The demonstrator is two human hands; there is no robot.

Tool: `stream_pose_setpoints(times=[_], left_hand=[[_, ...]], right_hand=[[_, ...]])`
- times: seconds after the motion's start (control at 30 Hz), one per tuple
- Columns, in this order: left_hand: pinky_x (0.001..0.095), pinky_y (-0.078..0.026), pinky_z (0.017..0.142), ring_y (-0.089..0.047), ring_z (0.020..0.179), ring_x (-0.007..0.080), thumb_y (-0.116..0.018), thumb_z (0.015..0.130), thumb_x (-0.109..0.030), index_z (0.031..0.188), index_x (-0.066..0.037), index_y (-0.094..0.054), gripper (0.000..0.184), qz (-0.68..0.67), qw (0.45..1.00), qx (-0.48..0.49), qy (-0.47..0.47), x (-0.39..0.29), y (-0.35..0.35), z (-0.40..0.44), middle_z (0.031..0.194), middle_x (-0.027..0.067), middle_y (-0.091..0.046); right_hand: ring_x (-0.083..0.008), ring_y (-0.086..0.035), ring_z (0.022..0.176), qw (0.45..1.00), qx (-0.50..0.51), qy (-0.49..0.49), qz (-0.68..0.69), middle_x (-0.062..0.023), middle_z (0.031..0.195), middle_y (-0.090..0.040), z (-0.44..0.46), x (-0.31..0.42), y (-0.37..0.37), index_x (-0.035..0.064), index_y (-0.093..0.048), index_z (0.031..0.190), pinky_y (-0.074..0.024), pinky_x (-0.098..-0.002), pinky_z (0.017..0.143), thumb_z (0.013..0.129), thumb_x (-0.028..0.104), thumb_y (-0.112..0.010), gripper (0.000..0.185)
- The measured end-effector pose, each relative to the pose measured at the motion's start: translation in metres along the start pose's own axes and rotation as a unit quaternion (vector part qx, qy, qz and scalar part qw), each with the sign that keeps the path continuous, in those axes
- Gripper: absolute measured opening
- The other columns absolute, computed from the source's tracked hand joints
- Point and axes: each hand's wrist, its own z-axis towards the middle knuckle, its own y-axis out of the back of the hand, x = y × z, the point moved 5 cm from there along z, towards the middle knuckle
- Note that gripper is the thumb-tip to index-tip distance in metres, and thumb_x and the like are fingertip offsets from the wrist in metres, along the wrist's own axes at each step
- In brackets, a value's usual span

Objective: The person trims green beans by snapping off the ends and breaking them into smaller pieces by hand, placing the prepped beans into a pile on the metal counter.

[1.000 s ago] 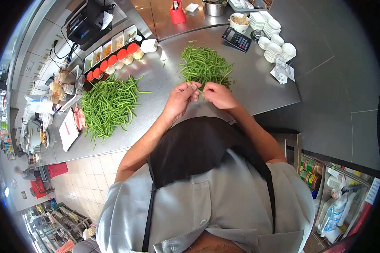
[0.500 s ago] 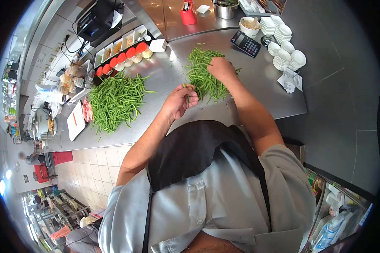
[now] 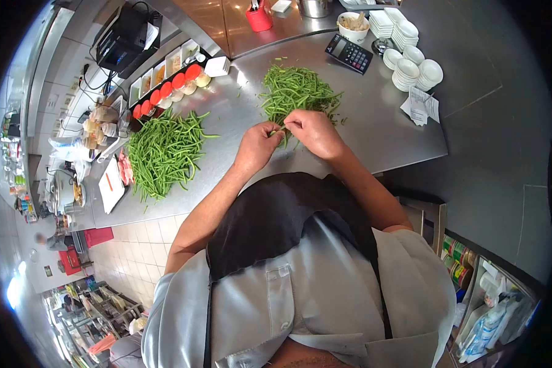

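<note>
My left hand (image 3: 260, 146) and my right hand (image 3: 316, 133) meet at the near edge of a pile of green beans (image 3: 297, 92) on the steel counter (image 3: 239, 122). Closed fingers of the left hand grip a green bean, mostly hidden by the fingers. The right hand pinches at the bean's end, its thumb and forefinger close to the left fingertips. A second, larger heap of green beans (image 3: 165, 153) lies to the left.
Red-lidded jars (image 3: 178, 83) and a row of condiment trays (image 3: 159, 75) stand at the back left. A white cutting board (image 3: 111, 185) lies left of the larger heap. On the right are a calculator (image 3: 349, 54), stacked white bowls (image 3: 406, 73) and paper slips (image 3: 420, 105).
My right hand has come back from the far side of the bean pile toward my left hand. The left hand has turned over, and the fingers of both now meet.
</note>
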Motion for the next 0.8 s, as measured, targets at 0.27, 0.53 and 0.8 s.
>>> stream_pose_setpoints(times=[0.27,0.53,0.8], left_hand=[[0.042,-0.056,0.077,-0.073,0.086,0.0329,-0.072,0.096,-0.016,0.105,-0.002,-0.074,0.017,0.129,0.981,-0.059,-0.135,-0.01,-0.004,-0.007,0.096,0.0181,-0.075],[0.0265,-0.051,0.062,-0.06,0.066,0.0108,-0.062,0.109,-0.021,0.103,-0.011,-0.063,0.012,-0.494,0.862,0.012,0.113,0.046,-0.018,0.008,0.083,0.0014,-0.068],[0.0249,-0.052,0.062,-0.06,0.065,0.0101,-0.06,0.111,-0.021,0.106,-0.011,-0.063,0.011,-0.546,0.83,0.021,0.116,0.049,-0.021,0.012,0.085,0.0019,-0.07]], right_hand=[[-0.0276,-0.07,0.072,0.996,0.012,-0.069,-0.052,-0.0161,0.082,-0.071,-0.009,-0.027,-0.018,0.0035,-0.069,0.09,-0.0555,-0.0418,0.066,0.09,0.019,-0.068,0.016],[-0.0189,-0.065,0.075,0.979,0.024,-0.179,0.092,-0.0117,0.087,-0.072,-0.008,-0.051,-0.002,0.0,-0.073,0.096,-0.0523,-0.0362,0.07,0.1,0.031,-0.068,0.032],[-0.0382,-0.071,0.087,0.997,0.025,-0.038,-0.062,-0.0186,0.096,-0.074,-0.011,-0.029,-0.022,0.0034,-0.074,0.096,-0.0563,-0.0457,0.078,0.095,0.025,-0.069,0.022]])
